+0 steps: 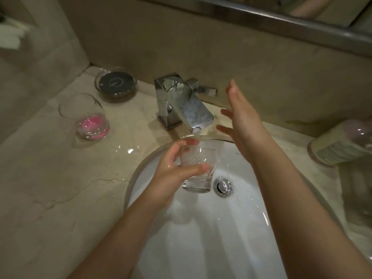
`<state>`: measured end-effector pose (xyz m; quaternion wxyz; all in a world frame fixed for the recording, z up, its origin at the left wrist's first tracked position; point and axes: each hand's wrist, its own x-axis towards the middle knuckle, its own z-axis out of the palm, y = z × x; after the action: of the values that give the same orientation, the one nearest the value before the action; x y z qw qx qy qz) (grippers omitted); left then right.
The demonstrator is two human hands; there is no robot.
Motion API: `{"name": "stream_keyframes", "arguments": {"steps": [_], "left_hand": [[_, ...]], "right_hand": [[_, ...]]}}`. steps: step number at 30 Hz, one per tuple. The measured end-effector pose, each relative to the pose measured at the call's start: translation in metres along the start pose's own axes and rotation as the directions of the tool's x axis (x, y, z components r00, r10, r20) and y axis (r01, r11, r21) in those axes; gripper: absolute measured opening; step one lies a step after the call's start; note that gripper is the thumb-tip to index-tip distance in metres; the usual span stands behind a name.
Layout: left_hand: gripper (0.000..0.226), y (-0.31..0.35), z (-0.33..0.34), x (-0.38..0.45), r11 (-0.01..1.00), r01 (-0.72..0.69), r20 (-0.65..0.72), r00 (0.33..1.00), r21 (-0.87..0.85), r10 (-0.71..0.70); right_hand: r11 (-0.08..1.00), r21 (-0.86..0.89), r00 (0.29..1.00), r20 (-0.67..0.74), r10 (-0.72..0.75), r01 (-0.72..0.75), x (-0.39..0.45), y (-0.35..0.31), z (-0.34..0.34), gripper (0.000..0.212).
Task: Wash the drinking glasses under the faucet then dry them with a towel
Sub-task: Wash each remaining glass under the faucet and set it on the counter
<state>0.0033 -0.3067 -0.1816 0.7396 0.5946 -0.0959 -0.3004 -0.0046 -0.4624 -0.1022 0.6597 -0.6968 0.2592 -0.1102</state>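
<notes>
White sink basin (pixel 201 238), lower centre, drain (pixel 223 185) at mid-frame. Left hand (pixel 173 170), centre: thumb and fingers curled round a clear tumbler (pixel 198 170), held upright over the basin under the running stream. Right hand (pixel 241 125), right of centre: fingers spread, holding nothing. Chrome faucet (pixel 181 101), above centre. Second glass (pixel 86 115) with pink contents, left on counter. Dark-lidded dish (pixel 116 83), upper left.

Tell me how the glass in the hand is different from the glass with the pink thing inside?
The held glass has straight sides; the counter glass is rounded. The left hand holds the held glass over the sink beneath the faucet stream; the counter glass sits untouched. The counter glass contains something pink; the held glass doesn't. Both are clear.
</notes>
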Motion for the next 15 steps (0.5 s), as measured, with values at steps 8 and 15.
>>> {"name": "stream_keyframes", "arguments": {"steps": [8,15], "left_hand": [[0.05,0.0,-0.002,-0.008,1.0,-0.005,-0.032,0.999,0.007,0.005],[0.047,-0.001,-0.004,-0.016,1.0,0.0,-0.065,0.998,-0.003,0.0]], "right_hand": [[0.982,-0.189,0.999,0.004,-0.032,0.033,0.01,0.002,0.014,0.051],[0.973,-0.221,0.997,0.05,-0.061,0.07,-0.003,0.008,0.02,0.051]]}}
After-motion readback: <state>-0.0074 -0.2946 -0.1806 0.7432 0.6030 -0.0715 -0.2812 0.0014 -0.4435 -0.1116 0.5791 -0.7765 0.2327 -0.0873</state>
